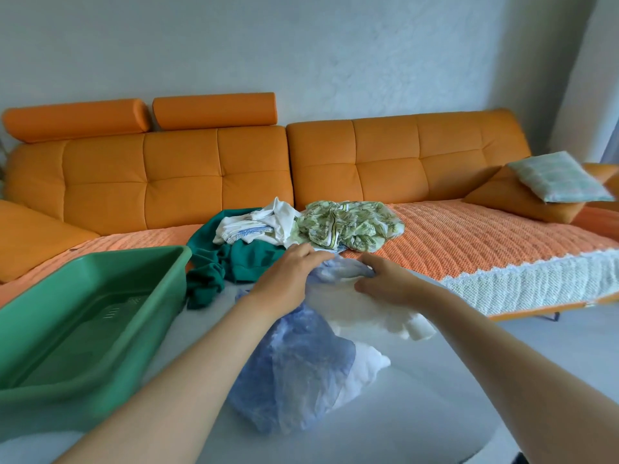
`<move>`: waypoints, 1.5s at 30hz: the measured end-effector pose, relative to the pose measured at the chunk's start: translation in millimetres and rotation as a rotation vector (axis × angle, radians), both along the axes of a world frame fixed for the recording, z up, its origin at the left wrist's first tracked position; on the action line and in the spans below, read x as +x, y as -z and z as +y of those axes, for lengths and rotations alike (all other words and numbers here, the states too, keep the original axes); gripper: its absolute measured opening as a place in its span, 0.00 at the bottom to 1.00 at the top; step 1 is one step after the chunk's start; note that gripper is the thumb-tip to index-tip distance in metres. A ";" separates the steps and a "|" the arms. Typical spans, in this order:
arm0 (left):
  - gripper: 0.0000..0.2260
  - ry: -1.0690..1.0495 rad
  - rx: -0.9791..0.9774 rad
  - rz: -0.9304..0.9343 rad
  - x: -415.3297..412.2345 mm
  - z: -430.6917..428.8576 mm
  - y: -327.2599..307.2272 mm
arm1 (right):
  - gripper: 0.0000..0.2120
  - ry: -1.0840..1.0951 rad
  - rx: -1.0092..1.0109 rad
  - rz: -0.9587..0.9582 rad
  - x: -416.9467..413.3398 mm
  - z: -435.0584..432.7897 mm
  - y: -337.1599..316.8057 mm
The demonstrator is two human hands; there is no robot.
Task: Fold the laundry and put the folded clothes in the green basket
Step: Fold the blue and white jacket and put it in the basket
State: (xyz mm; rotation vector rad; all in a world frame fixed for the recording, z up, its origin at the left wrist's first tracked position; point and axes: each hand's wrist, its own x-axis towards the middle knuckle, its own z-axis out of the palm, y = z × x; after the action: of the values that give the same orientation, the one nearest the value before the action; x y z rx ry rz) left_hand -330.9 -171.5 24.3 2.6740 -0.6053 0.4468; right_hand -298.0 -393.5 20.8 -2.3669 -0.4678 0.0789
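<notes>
Squarely between left hand (287,277) and right hand (390,283) — pale blue garment (301,380).

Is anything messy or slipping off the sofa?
A crumpled dark green cloth garment droops over the orange sofa's front edge, beside the green plastic basket. Behind it a white garment and a leaf-print garment lie in an unfolded heap. The right hand pinches a pale blue and white cloth hanging off the edge.

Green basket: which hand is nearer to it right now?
Left. The left hand is just right of the green basket, past the dark green clothes; the right hand is farther right, holding the pale blue cloth.
</notes>
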 end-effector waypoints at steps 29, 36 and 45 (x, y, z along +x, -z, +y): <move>0.18 -0.500 0.148 0.462 29.6 72.6 46.7 | 0.22 -0.107 -0.520 -0.047 38.8 83.2 26.9; 0.35 -0.364 0.235 0.502 74.8 68.6 67.3 | 0.31 -0.068 -0.782 -0.061 86.5 108.4 38.7; 0.10 -0.546 0.031 0.260 114.7 81.4 23.3 | 0.11 0.086 -0.307 -0.280 136.0 123.3 12.2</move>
State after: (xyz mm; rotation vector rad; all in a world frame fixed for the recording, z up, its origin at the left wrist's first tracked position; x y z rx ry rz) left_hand -216.2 -90.0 1.0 2.8388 0.2041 0.2175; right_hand -162.0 -270.3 8.6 -2.7116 -0.5155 -0.2391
